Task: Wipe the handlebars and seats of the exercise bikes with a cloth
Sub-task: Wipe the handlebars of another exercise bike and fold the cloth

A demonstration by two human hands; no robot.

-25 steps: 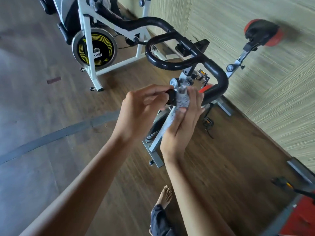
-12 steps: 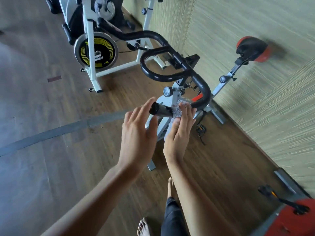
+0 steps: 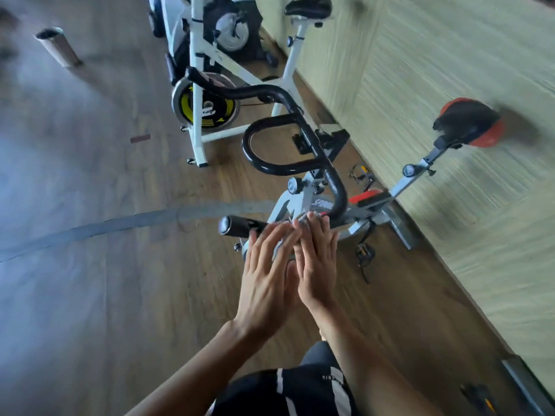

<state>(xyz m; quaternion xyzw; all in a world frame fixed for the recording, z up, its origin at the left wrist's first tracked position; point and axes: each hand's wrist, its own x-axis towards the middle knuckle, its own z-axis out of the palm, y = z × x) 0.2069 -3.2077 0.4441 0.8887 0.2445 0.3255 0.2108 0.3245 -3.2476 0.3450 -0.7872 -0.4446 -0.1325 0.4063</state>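
Flywheel (image 3: 205, 108) in yellow and black marks the white-framed exercise bike (image 3: 196, 85) in the upper middle, with its black padded seat (image 3: 307, 9) at the top edge; neither is being touched. Below it, the grey-framed bike's glossy black looped handlebar (image 3: 279, 169) ends in a straight grip at centre frame. The left hand (image 3: 264, 280) lies over that grip, fingers straight and slightly spread, holding nothing. Just right of it, a small mottled grey cloth (image 3: 303, 218) shows only as a crumpled sliver at the fingertips of the right hand (image 3: 318, 265), whose straight fingers press it onto the bar. At the right, the red-and-black seat (image 3: 468, 124) stands well apart. By this, one grip is under way; the loop, both seats and the white bike look left to do.
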